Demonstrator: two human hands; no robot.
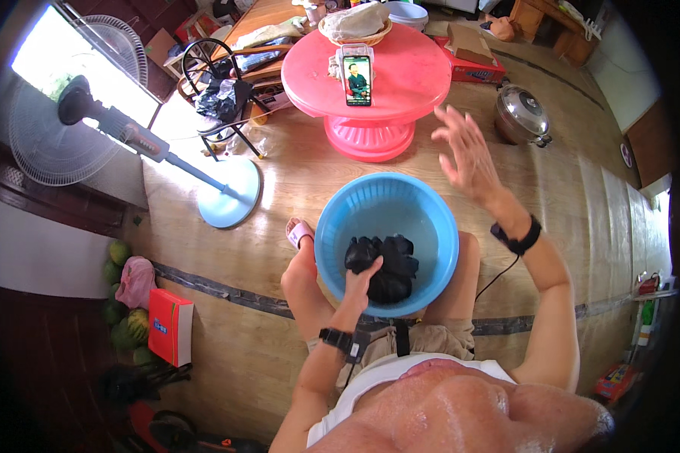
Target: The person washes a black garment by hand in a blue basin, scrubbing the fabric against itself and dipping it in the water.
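Observation:
A round blue plastic basin (386,311) stands between my legs, with water (374,218) in it. In its front half lies a bunched black cloth (398,283), looking wet. My left hand (360,283) grips the left part of this cloth, thumb towards the right; its fingers are hidden in the folds. Raised beyond the basin's upper right rim, my right hand (466,154) has its fingers apart and holds nothing. It appears near the edge of the round red plastic table (311,85), on which a lit smartphone (357,82) stands upright in a holder.
A standing fan (229,192) is at the left, beside a black metal chair (226,102) with a plastic bag. Right of the table sits a lidded metal pot (522,110). Several watermelons (138,324) and a red box (170,327) lie lower left. Cables hang from my wrist straps.

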